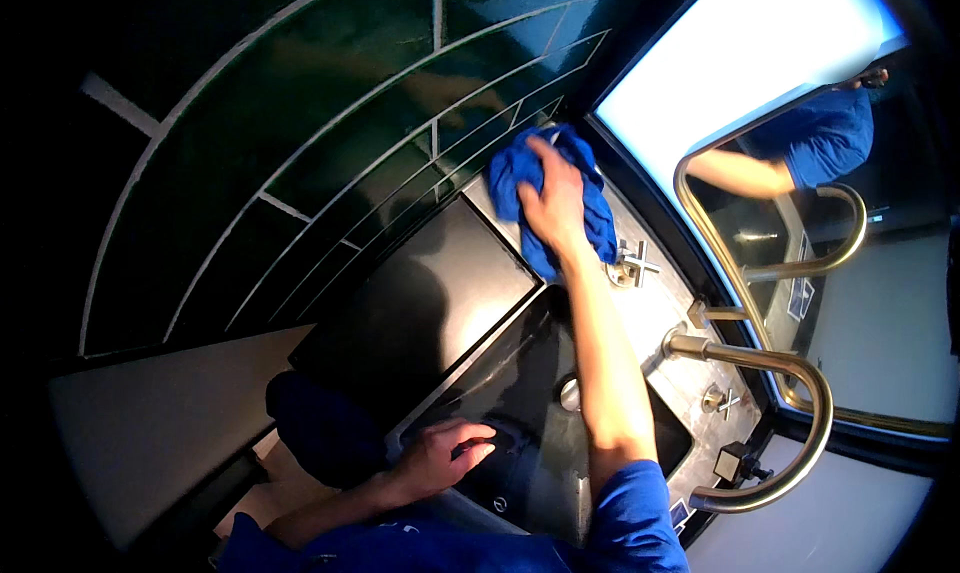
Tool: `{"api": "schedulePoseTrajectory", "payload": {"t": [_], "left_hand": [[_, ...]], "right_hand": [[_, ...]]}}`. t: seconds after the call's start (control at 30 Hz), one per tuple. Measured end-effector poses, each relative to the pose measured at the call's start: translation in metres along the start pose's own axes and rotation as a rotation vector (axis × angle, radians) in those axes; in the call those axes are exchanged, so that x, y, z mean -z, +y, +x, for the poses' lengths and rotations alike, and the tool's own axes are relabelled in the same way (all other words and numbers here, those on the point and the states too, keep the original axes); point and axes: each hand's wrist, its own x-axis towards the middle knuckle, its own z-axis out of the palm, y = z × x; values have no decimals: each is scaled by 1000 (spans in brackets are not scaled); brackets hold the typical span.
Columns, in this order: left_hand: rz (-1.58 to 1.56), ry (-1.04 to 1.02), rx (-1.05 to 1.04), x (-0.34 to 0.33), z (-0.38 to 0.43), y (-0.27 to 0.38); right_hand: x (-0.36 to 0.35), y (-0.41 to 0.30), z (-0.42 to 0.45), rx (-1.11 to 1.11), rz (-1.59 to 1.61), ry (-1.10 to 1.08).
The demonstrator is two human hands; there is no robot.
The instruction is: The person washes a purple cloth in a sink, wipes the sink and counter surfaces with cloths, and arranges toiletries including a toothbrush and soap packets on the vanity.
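Note:
My right hand [555, 202] presses down on a crumpled blue cloth [517, 172], fingers spread over it. The cloth lies on the grey stone-look countertop [491, 207] in the corner by the tiled wall, beside a cross-shaped tap handle [637, 264]. My right forearm reaches across a dark rectangular basin [517, 363] and hides part of it. Over the basin's near edge hovers my left hand [450, 453], with thumb and fingers apart and nothing between them.
A curved brass-toned faucet [806, 393] arches from the counter at right, near a second cross handle [721, 400] and a small dark bottle with a pump [731, 460]. A dark flat panel [450, 288] adjoins the basin. Behind are a gold-framed mirror [690, 198] and green tiles [337, 100].

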Motion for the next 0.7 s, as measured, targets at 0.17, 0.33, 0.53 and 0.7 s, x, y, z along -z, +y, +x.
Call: {"api": "schedulePoseTrajectory", "payload": {"t": [0.17, 0.33, 0.53, 0.7], "left_hand": [[244, 125, -81, 19, 1, 16], [520, 320, 31, 36, -7, 7], [598, 235, 36, 40, 0, -4], [577, 264, -21, 36, 9, -7]], "right_hand": [[15, 11, 4, -299, -199, 139], [-4, -24, -13, -34, 25, -168], [29, -2, -44, -93, -23, 38], [71, -16, -138, -135, 45, 30]]}}
